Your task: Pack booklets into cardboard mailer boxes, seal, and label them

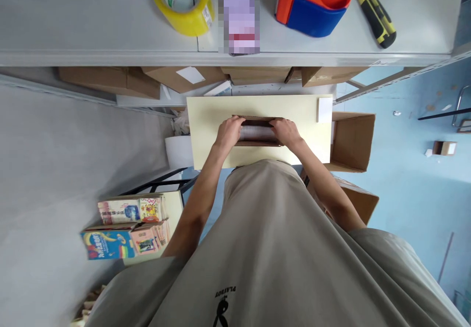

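Note:
A small cardboard box [259, 144] lies with its top open on a pale yellow board-like table [209, 116]. Something whitish and shiny [256, 133], perhaps plastic wrapping, shows inside it; its kind I cannot make out. My left hand [231, 131] grips the box at its left end, fingers curled over the far edge. At the opposite end my right hand [286, 131] is closed on the box in the same way. Parts of both ends are hidden under the fingers.
On the grey shelf [91, 17] lie a yellow tape roll [204, 15], a blurred-out phone-like object [239, 17], an orange and blue tape dispenser [312, 15] and a utility knife [375, 15]. An open carton [353, 143] stands right of the table. Books [110, 243] sit at lower left.

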`<action>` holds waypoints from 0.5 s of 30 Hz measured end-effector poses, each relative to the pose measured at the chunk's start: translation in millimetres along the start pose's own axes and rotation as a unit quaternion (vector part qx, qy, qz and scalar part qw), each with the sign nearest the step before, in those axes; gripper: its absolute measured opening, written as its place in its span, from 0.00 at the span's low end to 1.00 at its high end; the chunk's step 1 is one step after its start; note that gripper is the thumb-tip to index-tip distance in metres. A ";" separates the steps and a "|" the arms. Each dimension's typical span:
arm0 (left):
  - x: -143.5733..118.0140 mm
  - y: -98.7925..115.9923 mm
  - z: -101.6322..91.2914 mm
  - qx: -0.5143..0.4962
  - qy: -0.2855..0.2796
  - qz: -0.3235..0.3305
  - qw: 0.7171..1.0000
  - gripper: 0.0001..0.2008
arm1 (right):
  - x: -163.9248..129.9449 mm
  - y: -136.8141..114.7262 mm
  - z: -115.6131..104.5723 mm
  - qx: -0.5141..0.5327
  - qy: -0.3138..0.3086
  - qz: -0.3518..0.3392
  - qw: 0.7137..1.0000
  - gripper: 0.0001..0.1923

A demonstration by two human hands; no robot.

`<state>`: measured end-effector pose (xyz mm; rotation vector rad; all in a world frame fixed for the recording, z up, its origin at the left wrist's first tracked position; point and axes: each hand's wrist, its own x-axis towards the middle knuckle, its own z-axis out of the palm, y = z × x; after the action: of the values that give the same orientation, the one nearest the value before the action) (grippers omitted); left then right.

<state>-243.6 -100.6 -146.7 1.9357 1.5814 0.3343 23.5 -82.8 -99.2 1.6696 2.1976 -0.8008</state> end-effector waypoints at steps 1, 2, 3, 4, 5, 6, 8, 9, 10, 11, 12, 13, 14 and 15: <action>-6.2 -0.9 -5.0 -0.001 0.016 -0.007 1.000 0.22 | -6.2 6.0 -0.5 0.016 0.023 0.006 1.000 0.20; -12.8 -2.8 -10.5 0.000 0.034 -0.019 0.999 0.22 | -13.3 13.7 -0.9 0.037 0.055 0.013 0.998 0.20; -19.3 -5.8 -15.9 0.000 0.052 -0.037 0.998 0.21 | -20.9 22.8 -1.0 0.062 0.092 0.022 0.994 0.20; -25.3 -9.8 -20.4 0.000 0.073 -0.059 0.996 0.20 | -28.4 32.9 -0.3 0.088 0.127 0.034 0.987 0.19; -30.5 -14.8 -23.5 -0.001 0.087 -0.084 0.993 0.19 | -35.3 43.2 1.4 0.113 0.153 0.050 0.981 0.18; -34.7 -20.4 -25.0 -0.003 0.091 -0.107 0.990 0.18 | -41.2 53.1 4.3 0.137 0.167 0.068 0.974 0.17; -40.3 -31.5 -23.0 -0.016 0.074 -0.134 0.988 0.16 | -49.7 69.0 13.8 0.186 0.161 0.096 0.964 0.15; -41.9 -35.9 -20.1 -0.029 0.061 -0.136 0.988 0.14 | -52.4 74.2 20.0 0.213 0.149 0.101 0.960 0.14; -43.1 -39.1 -16.4 -0.045 0.050 -0.131 0.989 0.14 | -54.2 77.3 26.8 0.242 0.138 0.101 0.955 0.14; -44.2 -40.6 -12.3 -0.062 0.041 -0.123 0.990 0.15 | -55.2 78.4 33.8 0.270 0.130 0.098 0.949 0.15; -45.2 -40.3 -8.0 -0.078 0.033 -0.113 0.990 0.17 | -55.7 77.5 40.5 0.295 0.124 0.092 0.943 0.17; -46.4 -38.3 -3.6 -0.092 0.024 -0.103 0.990 0.20 | -55.7 75.0 46.8 0.315 0.121 0.085 0.937 0.19; -47.8 -34.5 0.8 -0.104 0.016 -0.094 0.990 0.21 | -55.3 71.3 52.5 0.330 0.118 0.079 0.933 0.22; -49.5 -29.4 5.3 -0.115 0.008 -0.085 0.990 0.21 | -54.8 66.6 57.3 0.341 0.115 0.071 0.930 0.24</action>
<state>-276.8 -146.2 -159.5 1.6169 1.6289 0.4401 96.4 -147.1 -134.9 2.3034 2.0239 -1.5182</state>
